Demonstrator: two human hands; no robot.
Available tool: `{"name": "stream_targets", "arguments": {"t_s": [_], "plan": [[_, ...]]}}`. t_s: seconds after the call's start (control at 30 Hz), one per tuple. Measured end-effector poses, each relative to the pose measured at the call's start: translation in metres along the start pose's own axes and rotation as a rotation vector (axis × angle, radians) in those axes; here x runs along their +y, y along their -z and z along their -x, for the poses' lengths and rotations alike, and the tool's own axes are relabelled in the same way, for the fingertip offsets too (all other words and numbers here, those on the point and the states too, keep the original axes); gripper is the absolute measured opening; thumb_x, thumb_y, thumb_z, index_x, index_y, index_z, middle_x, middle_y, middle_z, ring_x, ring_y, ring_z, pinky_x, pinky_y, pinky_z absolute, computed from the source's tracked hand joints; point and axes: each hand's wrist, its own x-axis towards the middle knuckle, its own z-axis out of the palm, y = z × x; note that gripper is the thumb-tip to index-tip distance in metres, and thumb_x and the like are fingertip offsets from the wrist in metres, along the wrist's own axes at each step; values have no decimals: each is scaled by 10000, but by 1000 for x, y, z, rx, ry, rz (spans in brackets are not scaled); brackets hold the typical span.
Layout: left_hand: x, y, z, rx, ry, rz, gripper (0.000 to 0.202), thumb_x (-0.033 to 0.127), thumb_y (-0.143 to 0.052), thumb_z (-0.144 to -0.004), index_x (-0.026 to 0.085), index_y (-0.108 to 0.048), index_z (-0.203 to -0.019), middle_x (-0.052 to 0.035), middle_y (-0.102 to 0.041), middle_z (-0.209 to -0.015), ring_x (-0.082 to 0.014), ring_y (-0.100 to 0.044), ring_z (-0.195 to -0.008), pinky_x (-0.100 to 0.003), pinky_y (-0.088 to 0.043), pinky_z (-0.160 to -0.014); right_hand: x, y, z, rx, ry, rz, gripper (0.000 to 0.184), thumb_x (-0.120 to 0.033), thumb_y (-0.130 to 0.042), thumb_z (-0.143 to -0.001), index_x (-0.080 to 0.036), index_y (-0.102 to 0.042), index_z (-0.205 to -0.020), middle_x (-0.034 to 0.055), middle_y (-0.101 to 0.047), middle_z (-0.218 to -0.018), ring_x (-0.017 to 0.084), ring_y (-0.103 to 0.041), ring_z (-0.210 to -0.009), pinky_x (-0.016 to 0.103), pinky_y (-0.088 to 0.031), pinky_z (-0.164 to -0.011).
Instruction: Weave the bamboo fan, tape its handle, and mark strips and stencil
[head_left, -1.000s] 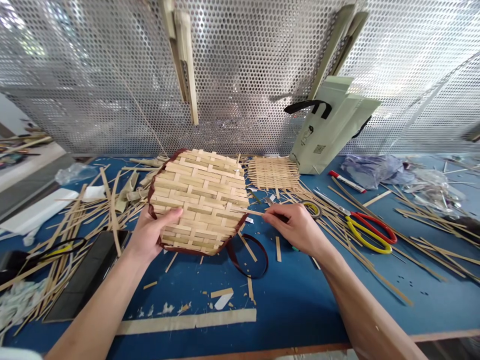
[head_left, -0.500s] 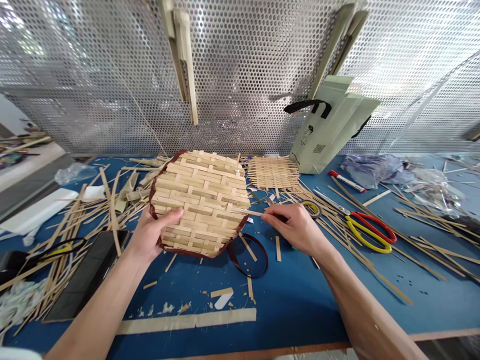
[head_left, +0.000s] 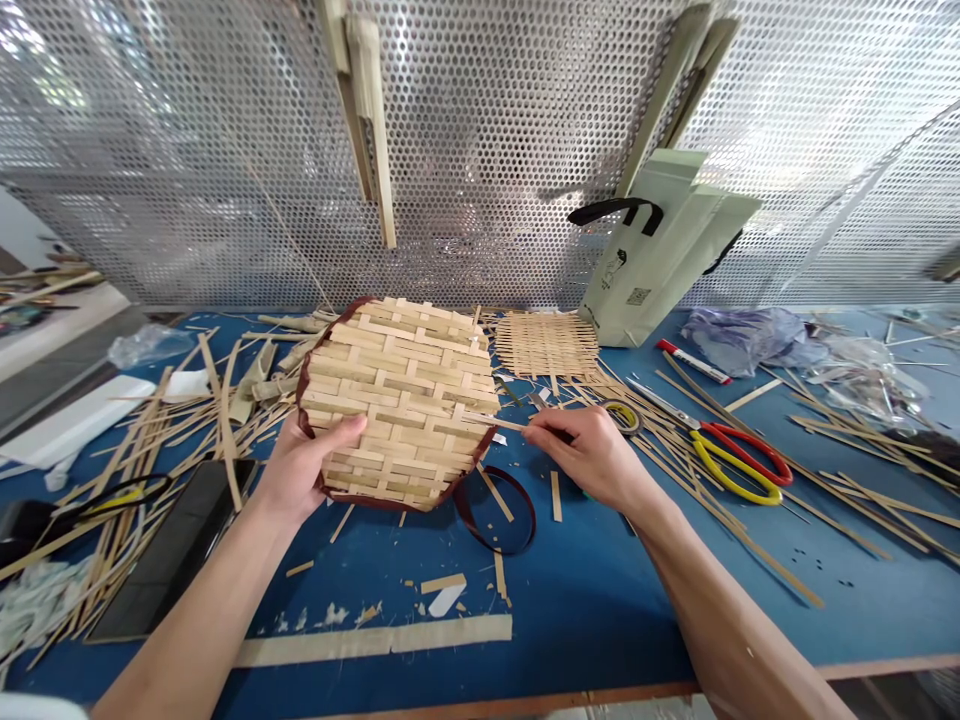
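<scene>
My left hand (head_left: pixel 304 468) grips the lower left edge of a round woven bamboo panel (head_left: pixel 401 395) with a dark red-brown rim, held tilted above the blue table (head_left: pixel 600 590). My right hand (head_left: pixel 592 455) pinches the end of a thin bamboo strip (head_left: pixel 495 422) that sticks out of the panel's right side. A loose loop of the dark rim band (head_left: pixel 499 510) lies on the table below the panel.
Red and yellow scissors (head_left: pixel 739 458) lie right of my right hand. A small woven mat (head_left: pixel 546 345), a tape roll (head_left: pixel 624 415), a pale green bag (head_left: pixel 660 250) and a red marker (head_left: pixel 694 362) sit behind. Bamboo strips (head_left: pixel 172 420) litter both sides; a black tray (head_left: pixel 176 545) lies left.
Hardly anything has changed: both hands keep their grip, and the panel and strip shift only very slightly.
</scene>
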Motion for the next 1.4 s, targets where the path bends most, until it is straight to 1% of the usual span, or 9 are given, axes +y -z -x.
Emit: {"name": "stream_targets", "arguments": {"t_s": [0.23, 0.37, 0.43, 0.63, 0.8, 0.9, 1.07, 1.27, 1.4], "plan": [[4, -3, 3, -12, 4, 2, 733, 312, -1024, -644, 284, -746, -1322, -44, -860, -1194, -416, -797, -1154, -462, -737, -838, -1, 0, 0, 29, -3, -12, 316, -414, -624, -1043, -208, -760, -845, 38, -750, -750, 185, -610, -653, 305, -426, -626], [5, -3, 4, -16, 16, 6, 727, 301, -1021, -659, 317, -743, -1331, -22, -858, -1204, -389, -803, -1149, -464, -731, -867, -2, 0, 1, 19, -11, -5, 313, -404, -621, -1045, -208, -759, -844, 35, -749, -745, 181, -606, -648, 305, -419, -623], [5, -3, 4, -15, 21, 5, 713, 300, -1022, -659, 310, -752, -1319, -20, -862, -1188, -385, -807, -1138, -460, -730, -868, -1, 1, 1, 13, -8, 0, 316, -398, -615, -1050, -207, -756, -843, 31, -747, -742, 177, -605, -643, 304, -421, -630], [-1, 2, -1, -25, 15, 11, 651, 318, -1029, -648, 265, -787, -1249, -50, -855, -1213, -407, -794, -1169, -465, -732, -874, 0, 0, 1, 15, 3, 12, 316, -385, -613, -1056, -206, -740, -829, 20, -729, -721, 169, -595, -633, 297, -422, -635], [-8, 7, -6, 13, 22, 4, 781, 393, -1046, -620, 234, -760, -1329, -126, -839, -1254, -411, -809, -1128, -481, -731, -852, 1, -1, 1, 38, 36, 2, 288, -366, -619, -1052, -208, -738, -844, 19, -733, -732, 171, -603, -635, 293, -437, -638], [-10, 10, -7, 5, 24, 9, 796, 393, -1047, -615, 216, -762, -1337, -149, -834, -1257, -412, -812, -1115, -463, -730, -840, 2, -1, 0, 44, 45, 5, 286, -368, -626, -1049, -212, -740, -838, 22, -743, -738, 178, -619, -638, 297, -437, -633], [-11, 11, -8, 3, 21, 4, 801, 378, -1047, -618, 229, -757, -1349, -144, -837, -1253, -404, -819, -1092, -442, -731, -809, 2, -1, -1, 51, 59, 8, 282, -375, -632, -1050, -218, -743, -844, 20, -743, -736, 181, -626, -639, 298, -442, -639], [-10, 9, -8, 6, 10, -12, 790, 402, -1046, -616, 228, -766, -1334, -140, -838, -1247, -415, -813, -1109, -474, -727, -840, 2, -3, -1, 47, 48, 14, 278, -367, -631, -1048, -223, -738, -835, 15, -742, -736, 178, -627, -639, 296, -435, -640], [-12, 12, -8, 11, -45, -16, 787, 372, -1040, -635, 237, -754, -1356, -133, -832, -1272, -408, -796, -1164, -467, -717, -881, 0, -3, 0, 38, 36, 16, 291, -369, -614, -1047, -224, -722, -819, 10, -715, -706, 173, -601, -620, 298, -421, -623]]}}
